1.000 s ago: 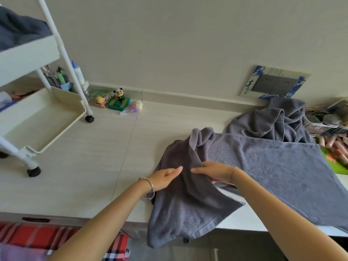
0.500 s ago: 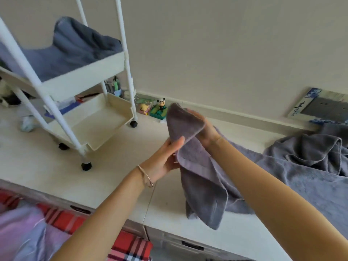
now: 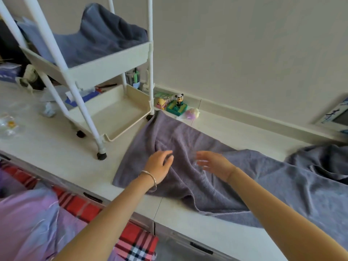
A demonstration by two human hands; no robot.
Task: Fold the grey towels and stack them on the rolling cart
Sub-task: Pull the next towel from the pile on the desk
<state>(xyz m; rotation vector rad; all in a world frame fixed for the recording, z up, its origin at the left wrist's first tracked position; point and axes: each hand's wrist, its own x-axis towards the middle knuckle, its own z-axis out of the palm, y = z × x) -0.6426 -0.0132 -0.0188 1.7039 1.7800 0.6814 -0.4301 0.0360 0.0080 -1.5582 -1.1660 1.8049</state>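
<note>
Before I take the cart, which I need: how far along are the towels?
Done: one grey towel in the top tray of the cart. In hand: left hand and right hand, open, over the spread towel. Left: folding it, plus the crumpled towel.

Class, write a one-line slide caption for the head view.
Open left hand and right hand over a grey towel spread beside the rolling cart.

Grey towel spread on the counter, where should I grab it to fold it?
Take the towel by its left short end: the far corner by the cart wheel, the near corner at the counter edge. That end lies flat and free; the right part is rumpled. Probably reach from the left, one hand per corner.
</note>
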